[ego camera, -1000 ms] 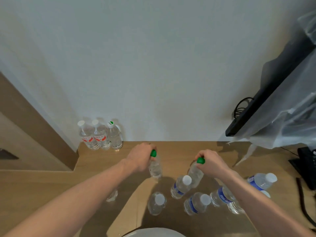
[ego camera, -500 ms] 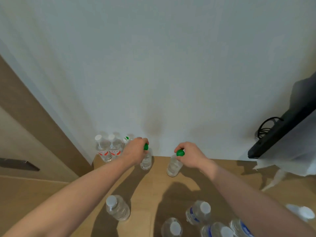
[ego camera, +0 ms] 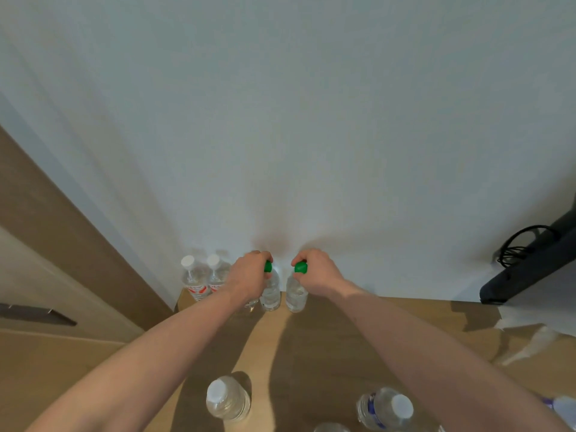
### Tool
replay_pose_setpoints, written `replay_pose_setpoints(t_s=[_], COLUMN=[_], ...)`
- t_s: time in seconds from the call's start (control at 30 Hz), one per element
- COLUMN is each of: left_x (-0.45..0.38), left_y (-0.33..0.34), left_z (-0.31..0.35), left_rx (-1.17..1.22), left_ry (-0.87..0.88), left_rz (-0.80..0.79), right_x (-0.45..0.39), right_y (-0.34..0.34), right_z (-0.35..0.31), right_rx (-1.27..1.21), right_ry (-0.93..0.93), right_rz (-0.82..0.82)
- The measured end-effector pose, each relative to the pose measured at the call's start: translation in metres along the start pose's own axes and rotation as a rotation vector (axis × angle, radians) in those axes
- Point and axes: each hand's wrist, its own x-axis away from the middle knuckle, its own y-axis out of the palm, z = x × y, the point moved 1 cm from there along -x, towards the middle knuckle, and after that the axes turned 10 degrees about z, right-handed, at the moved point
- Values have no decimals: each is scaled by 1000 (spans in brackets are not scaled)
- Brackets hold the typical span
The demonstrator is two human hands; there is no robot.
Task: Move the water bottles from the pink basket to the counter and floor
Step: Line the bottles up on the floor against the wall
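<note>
clear ribbed plastic, green caps: left hand [ego camera: 249, 277] grips one bottle [ego camera: 270, 293], right hand [ego camera: 318, 272] grips another [ego camera: 296, 294] (upright, just beside), at 12 o'clock on smooth wooden counter [ego camera: 389, 332].

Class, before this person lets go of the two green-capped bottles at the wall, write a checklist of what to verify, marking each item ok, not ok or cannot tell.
1. Left hand grips the left green-capped bottle by its neck: ok.
2. Right hand grips the right green-capped bottle by its neck: ok.
3. Both bottles upright: ok.
4. Bottle bases resting on the counter: cannot tell.
5. Clear of the red-labelled bottles: ok.
6. Gap between the two held bottles: ok.
</note>
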Motion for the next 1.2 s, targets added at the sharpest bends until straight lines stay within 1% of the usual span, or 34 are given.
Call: replay_pose_setpoints(t_s=[0.13,0.33,0.57,0.67,0.73,0.9,1.0,1.07,1.13,1.2], left_x=[0,6,18,46,78,167,205,225,239,245], left_y=[4,8,-9,-33,-52,-85,-86,-79,-68,-56], left_z=[-3,-5,-4,2,4,-15,-42,-53,-59,-63], left_rx=[55,118,156,227,274,334,381,370,327,254], left_ry=[23,36,15,36,56,59,-60,-117,-100,-35], left_rz=[38,78,-15,-8,5,-26,-32,-37,-85,-139], right_x=[-6,-7,13,44,74,177,228,254,272,285], right_y=[9,18,5,-15,-33,-77,-77,-68,-58,-46], right_z=[-5,-5,-19,-26,-28,-14,6,19,27,33], right_rx=[-13,27,79,49,26,9,85,87,52,35], right_ry=[2,-26,-93,-127,-151,-78,-23,7,37,67], right_rz=[-1,-50,-84,-83,-87,-232,-221,-224,-232,-241])
